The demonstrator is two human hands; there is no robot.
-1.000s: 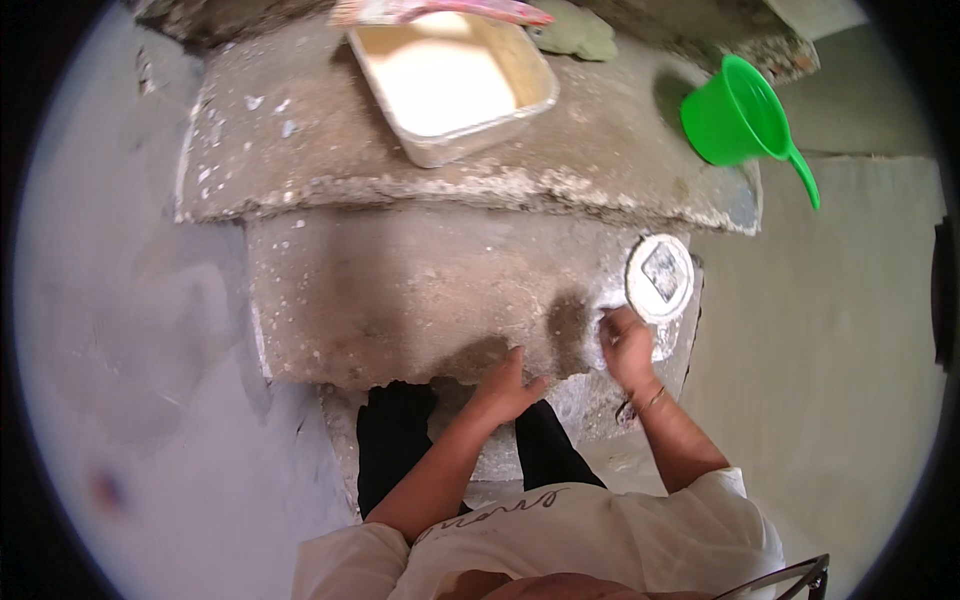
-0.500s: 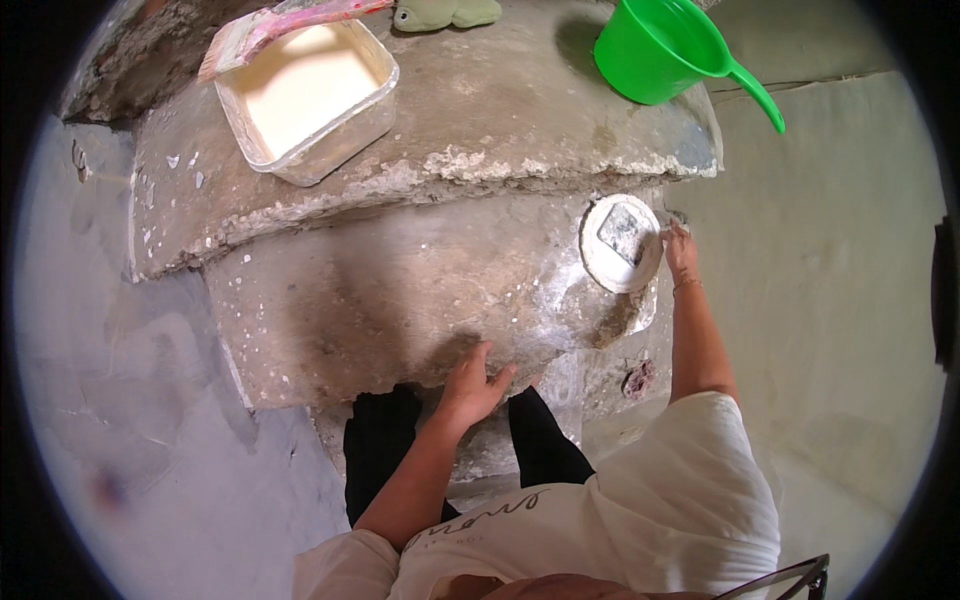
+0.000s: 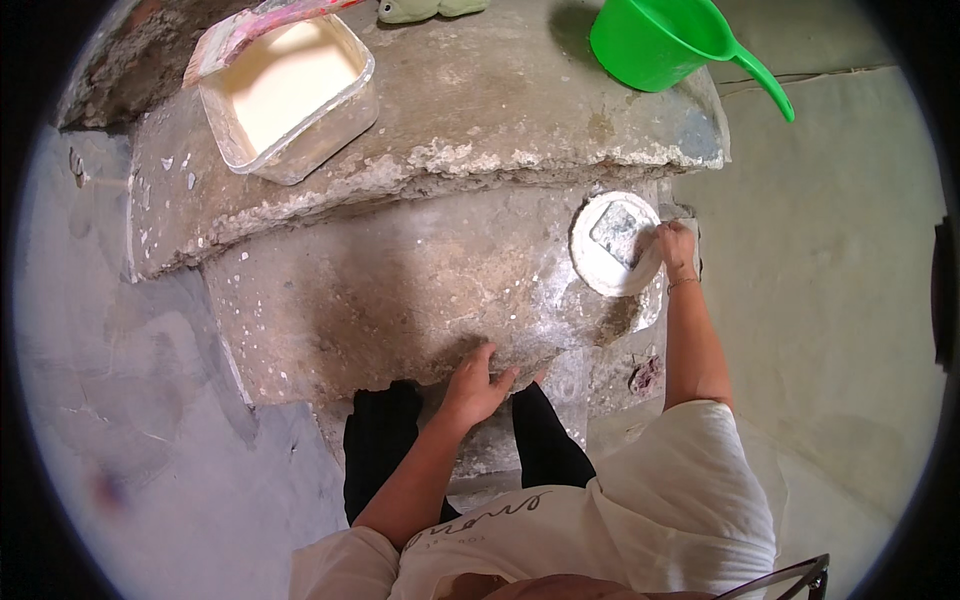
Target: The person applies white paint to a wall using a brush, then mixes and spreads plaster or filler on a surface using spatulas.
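Resting on the right end of the lower concrete step (image 3: 400, 290), round white lid (image 3: 612, 243), just left of the right hand (image 3: 676, 248). Fingers curled onto its right rim, touching. Left hand (image 3: 478, 382) well apart, spread flat on the step's front edge, holding nothing. Beyond, above: green scoop (image 3: 660, 40), white tub (image 3: 290, 92).

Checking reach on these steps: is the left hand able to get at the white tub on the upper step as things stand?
Probably yes, with a stretch. The left hand rests on the lower step's front edge, and only bare concrete lies between it and the tub.
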